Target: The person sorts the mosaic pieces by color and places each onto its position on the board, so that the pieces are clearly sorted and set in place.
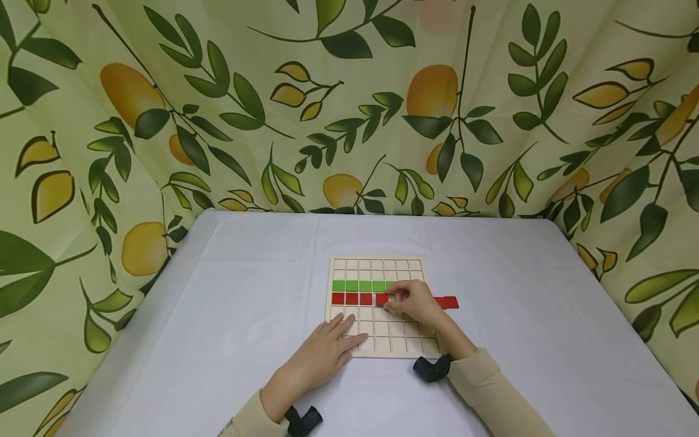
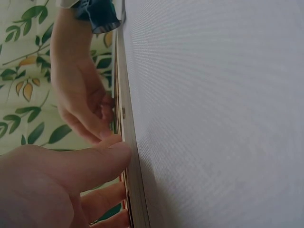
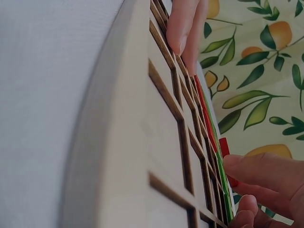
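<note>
A pale wooden grid board [image 1: 390, 346] lies on the table. My right hand [image 1: 414, 301] is over its middle and pinches a red square tile [image 1: 380, 299] between thumb and fingertips. In the right wrist view that red tile [image 3: 224, 145] looks tilted up from the grid. Along one row sit several green tiles [image 1: 352, 285]; in the row nearer me, 3 red tiles [image 1: 352, 298] fill the left cells. With fingers spread, my left hand [image 1: 319, 352] rests on the board's near left part. Its thumb [image 2: 102, 161] lies at the board's edge in the left wrist view.
More red tiles [image 1: 449, 302] lie on the white tablecloth [image 1: 246, 273] just right of the board, partly behind my right hand. A fruit-and-leaf patterned curtain [image 1: 349, 121] hangs behind and beside the table. Both wrists carry black devices [image 1: 431, 368].
</note>
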`<control>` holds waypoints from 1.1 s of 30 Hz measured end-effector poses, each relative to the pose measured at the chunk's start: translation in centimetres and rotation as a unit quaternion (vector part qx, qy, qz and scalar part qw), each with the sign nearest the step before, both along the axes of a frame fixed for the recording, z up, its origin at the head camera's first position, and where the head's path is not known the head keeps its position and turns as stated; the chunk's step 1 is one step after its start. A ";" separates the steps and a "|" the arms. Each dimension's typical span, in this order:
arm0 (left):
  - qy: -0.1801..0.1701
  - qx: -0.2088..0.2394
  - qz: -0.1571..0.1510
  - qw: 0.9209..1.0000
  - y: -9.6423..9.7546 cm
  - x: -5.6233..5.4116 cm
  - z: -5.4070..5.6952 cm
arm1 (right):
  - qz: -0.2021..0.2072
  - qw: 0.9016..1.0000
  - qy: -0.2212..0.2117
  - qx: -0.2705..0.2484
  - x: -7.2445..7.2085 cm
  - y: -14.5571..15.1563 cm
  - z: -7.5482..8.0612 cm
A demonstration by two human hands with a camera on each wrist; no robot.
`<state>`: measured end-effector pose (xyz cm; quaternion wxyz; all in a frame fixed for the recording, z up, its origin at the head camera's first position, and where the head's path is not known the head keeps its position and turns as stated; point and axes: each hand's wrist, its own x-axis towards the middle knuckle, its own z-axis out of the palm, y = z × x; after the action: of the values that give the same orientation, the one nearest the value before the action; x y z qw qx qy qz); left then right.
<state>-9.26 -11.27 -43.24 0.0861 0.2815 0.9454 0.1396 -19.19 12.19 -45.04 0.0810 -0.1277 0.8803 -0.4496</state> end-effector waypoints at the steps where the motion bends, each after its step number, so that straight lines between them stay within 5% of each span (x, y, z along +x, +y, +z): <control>1: 0.001 0.000 0.000 1.000 0.0 0.0 0.0 | -0.001 1.000 0.000 0.001 0.0 -0.1 0.1; 33: 0.003 -0.002 -0.001 1.000 0.0 -0.1 -0.1 | -0.027 0.999 0.012 0.042 -0.1 -0.9 -0.5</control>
<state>-9.31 -11.31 -43.31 0.0841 0.2830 0.9456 0.1364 -19.28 11.26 -45.56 0.0631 -0.1058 0.9026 -0.4125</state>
